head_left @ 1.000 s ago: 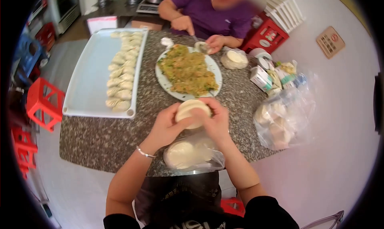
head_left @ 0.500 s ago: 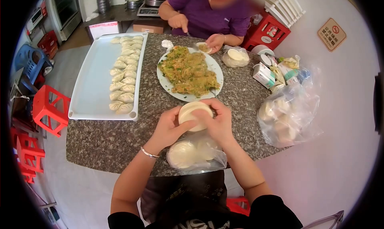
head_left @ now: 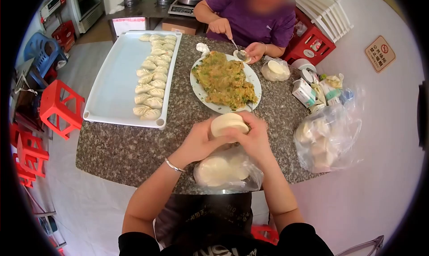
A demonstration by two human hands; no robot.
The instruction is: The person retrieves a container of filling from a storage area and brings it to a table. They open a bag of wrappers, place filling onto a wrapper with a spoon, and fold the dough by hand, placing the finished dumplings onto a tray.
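A small stack of round dumpling wrappers (head_left: 228, 123) is held up between my two hands over the near part of the table. My left hand (head_left: 199, 141) grips its left side, and my right hand (head_left: 254, 134) grips the right side with the thumb across the front. Just below them lies a clear plastic bag of wrappers (head_left: 219, 171). Beyond my fingers stands a white plate (head_left: 257, 81) heaped with chopped filling (head_left: 223, 81). A spoon handle (head_left: 250, 107) sticks out at the plate's near edge, close to my right hand.
A white tray (head_left: 111, 79) with pleated dumplings (head_left: 151, 88) along its right side stands at left. Across the table, a person in purple (head_left: 250, 21) holds a wrapper and a spoon. Bagged wrappers (head_left: 275, 69), cartons (head_left: 304, 93) and a larger plastic bag (head_left: 324, 142) line the right.
The stack in my hands has tilted, so its edge shows more. The whole view has shifted a little, moving the table items rightward. The other person's spoon is now at their wrapper.
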